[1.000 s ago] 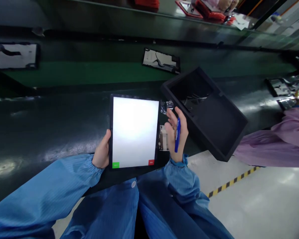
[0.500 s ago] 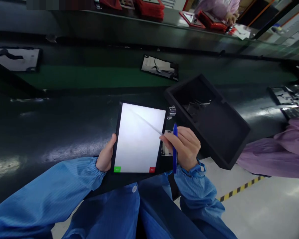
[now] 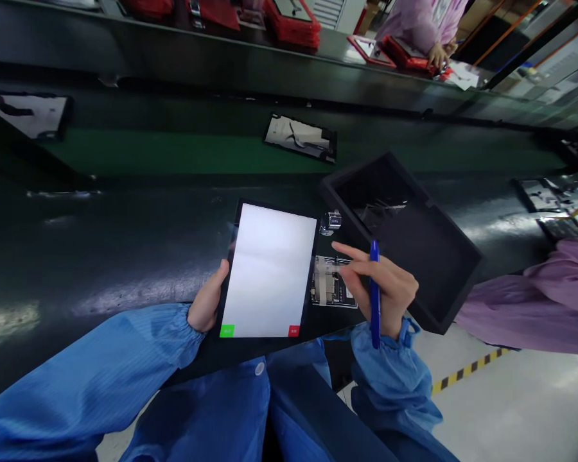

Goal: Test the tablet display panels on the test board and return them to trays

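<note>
Tablet (image 3: pixel 270 269): black bezel, screen lit plain white, a green button at its lower left corner and a red one at its lower right. It sits portrait, screen up, at the near edge of the counter, with the left hand (image 3: pixel 206 303) gripping its left side.

Pen (image 3: pixel 374 292): blue and slim, clasped in the right hand (image 3: pixel 388 292). It points toward the counter's far edge and is clear of the tablet on its right.
</note>
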